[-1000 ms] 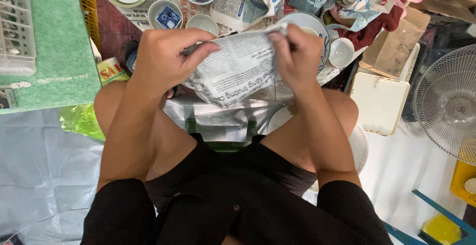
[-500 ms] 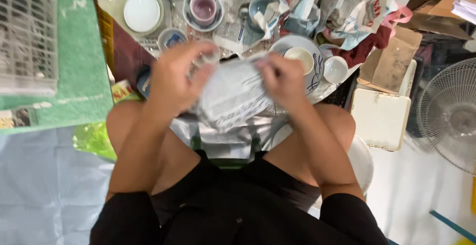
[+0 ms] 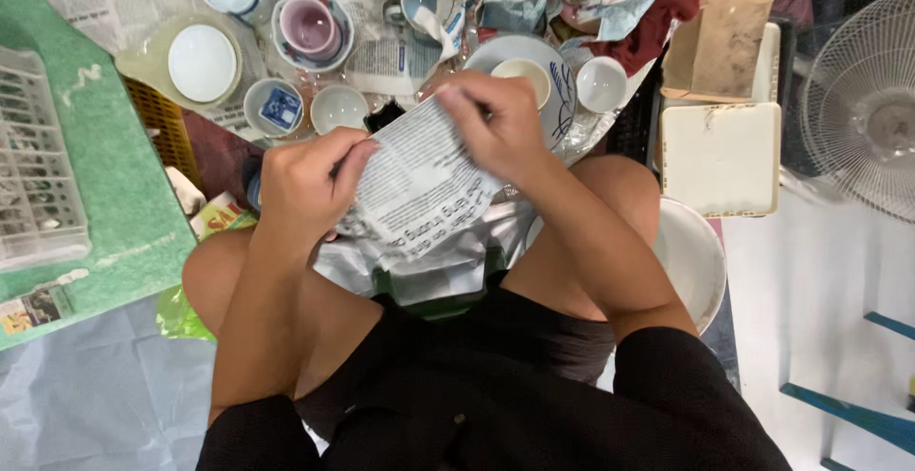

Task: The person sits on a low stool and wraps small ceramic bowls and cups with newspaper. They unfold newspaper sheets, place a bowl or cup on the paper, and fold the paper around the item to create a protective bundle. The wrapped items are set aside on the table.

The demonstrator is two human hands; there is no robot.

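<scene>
Seen from above, a seated person wears black throughout: a black top whose sleeves end at the upper arms, leaving the forearms bare down to the left hand (image 3: 303, 183) and the right hand (image 3: 498, 126). The lower garment is also black and short, stopping high on the thighs so that both knees and legs show uncovered, and a small dark button or stud sits near the middle of the dark cloth at the bottom of the frame. No watch, ring or bracelet can be made out on either wrist or hand.
</scene>
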